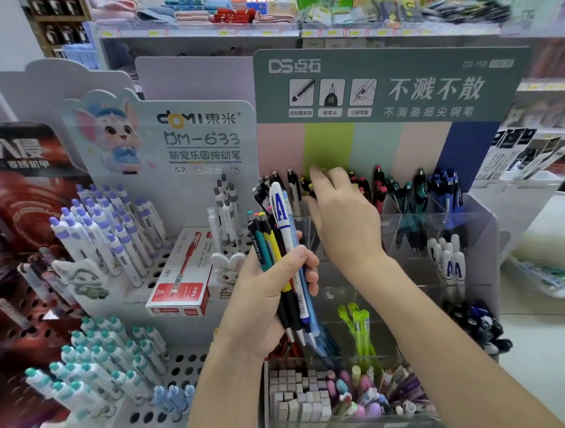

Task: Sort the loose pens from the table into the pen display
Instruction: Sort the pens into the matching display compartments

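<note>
My left hand (273, 291) is shut on a bundle of loose pens (281, 244): white with a blue letter, yellow, teal, black and light blue ones, held upright. My right hand (338, 220) reaches forward over the clear pen display (442, 222) under the green DS header card. Its fingers are spread at the black and yellow pens (302, 185) in the back row, and whether they pinch one is hidden. Red, teal and blue pens (443, 186) stand in the compartments to the right. White pens with a blue letter (448, 262) stand in a lower compartment.
A white DOMI stand (191, 263) at the left holds purple-capped and teal-capped pens in holes, with a red pen box (182, 277) lying on it. Green pens (357, 329) and a bin of erasers and small items (320, 398) sit in front. Store shelves run behind.
</note>
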Demonstrator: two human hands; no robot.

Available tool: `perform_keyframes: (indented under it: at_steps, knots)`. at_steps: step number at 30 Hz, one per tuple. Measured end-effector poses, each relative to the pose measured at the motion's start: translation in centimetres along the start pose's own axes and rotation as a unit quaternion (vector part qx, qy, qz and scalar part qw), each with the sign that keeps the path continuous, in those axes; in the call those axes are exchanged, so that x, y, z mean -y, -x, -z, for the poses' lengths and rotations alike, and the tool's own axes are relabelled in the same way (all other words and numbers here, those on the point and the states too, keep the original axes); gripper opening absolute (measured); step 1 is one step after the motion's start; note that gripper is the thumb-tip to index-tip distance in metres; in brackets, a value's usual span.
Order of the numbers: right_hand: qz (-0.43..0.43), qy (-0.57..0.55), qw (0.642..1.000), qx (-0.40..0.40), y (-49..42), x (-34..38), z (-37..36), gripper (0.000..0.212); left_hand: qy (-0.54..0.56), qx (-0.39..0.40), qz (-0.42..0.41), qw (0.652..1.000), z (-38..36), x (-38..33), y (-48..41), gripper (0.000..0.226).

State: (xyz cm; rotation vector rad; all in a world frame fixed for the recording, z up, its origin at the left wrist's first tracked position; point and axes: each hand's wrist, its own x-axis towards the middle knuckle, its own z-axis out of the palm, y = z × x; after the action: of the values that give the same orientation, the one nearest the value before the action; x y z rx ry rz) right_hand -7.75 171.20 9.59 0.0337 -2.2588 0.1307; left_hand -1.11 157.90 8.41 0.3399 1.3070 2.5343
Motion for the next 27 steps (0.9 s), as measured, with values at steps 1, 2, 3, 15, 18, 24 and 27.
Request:
perform_keyframes:
  at_steps: [1, 2, 3, 15, 18, 24, 27]
  knots:
    - [-0.022, -0.047, 0.999, 0.010, 0.0, 0.0, 0.8, 0.049, -0.020, -0.006, -0.002, 1.000, -0.1, 0.1, 0.0, 0.026]
    - [-0.044, -0.102, 0.994, 0.005, 0.0, 0.0, 1.8, 0.048, -0.041, -0.012, -0.005, 0.999, -0.1, 0.2, 0.0, 0.022]
    - [-0.051, -0.162, 0.985, -0.015, 0.1, 0.0, 2.7, 0.041, -0.064, -0.021, -0.010, 0.998, -0.1, 0.3, 0.0, 0.017]
    - [-0.023, -0.488, 0.810, 0.325, 0.4, -0.7, 7.7, 0.041, -0.260, -0.015, -0.036, 0.965, -0.7, 0.7, -0.6, 0.023]
    - [0.017, -0.435, 0.832, 0.344, 0.3, -0.8, 7.6, 0.036, -0.253, 0.001, -0.014, 0.967, -0.6, 0.5, -0.7, 0.027]
    - [0.011, -0.454, 0.830, 0.324, 0.5, -0.9, 7.1, 0.013, -0.157, 0.058, 0.024, 0.986, -0.7, 0.1, -0.4, 0.036]
    - [0.009, -0.479, 0.811, 0.335, 0.5, -1.2, 6.9, 0.010, -0.095, 0.084, 0.046, 0.991, -0.4, 0.2, -0.3, 0.037]
